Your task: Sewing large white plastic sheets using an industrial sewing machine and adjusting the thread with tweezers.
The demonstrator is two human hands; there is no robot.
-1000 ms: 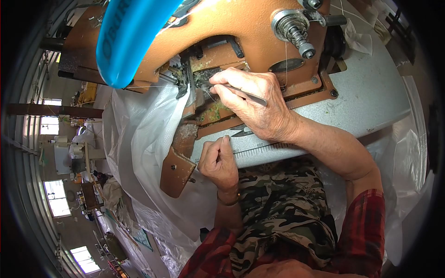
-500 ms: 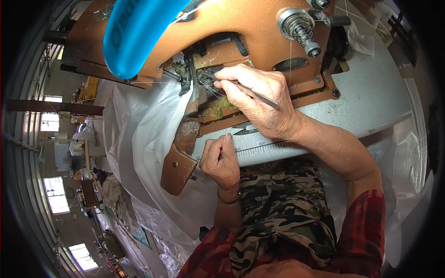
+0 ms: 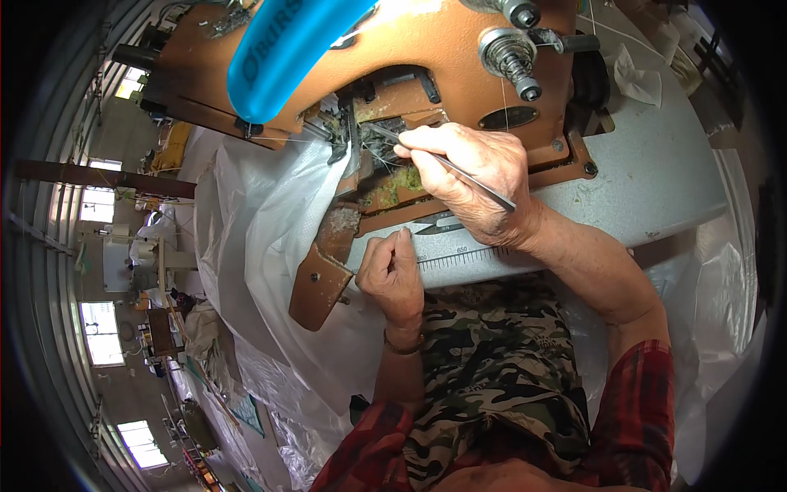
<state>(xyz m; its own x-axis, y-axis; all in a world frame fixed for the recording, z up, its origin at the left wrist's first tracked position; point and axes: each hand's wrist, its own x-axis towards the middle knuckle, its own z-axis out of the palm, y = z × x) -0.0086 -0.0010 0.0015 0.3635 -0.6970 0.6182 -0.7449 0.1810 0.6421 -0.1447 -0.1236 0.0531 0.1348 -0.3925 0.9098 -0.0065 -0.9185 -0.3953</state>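
Note:
A brown sewing machine (image 3: 393, 45) stands in front of me, its lower works exposed. My right hand (image 3: 484, 176) pinches metal tweezers (image 3: 493, 194), their tips pointing left into the dark mechanism (image 3: 384, 146). Fine pale threads run near the tips; whether the tips grip one I cannot tell. Yellow-green lint (image 3: 402, 187) lies in the recess below. At the table's near edge my left hand (image 3: 393, 275) is closed, thumb against curled fingers; anything inside is hidden. Just left of it a brown cover plate (image 3: 316, 291) hangs swung out.
A bright blue rounded object (image 3: 287, 61) overhangs the machine at upper left. White woven sheeting (image 3: 262, 221) drapes left of the machine. A small pointed blade (image 3: 438, 225) lies on the grey table (image 3: 648, 176) above a printed ruler. The tension spring (image 3: 508, 57) juts out at upper right.
My right hand and the tweezers have shifted a little to the right, the tips drawing back slightly from the mechanism. The whole view has tilted slightly. My left hand stays closed in about the same place.

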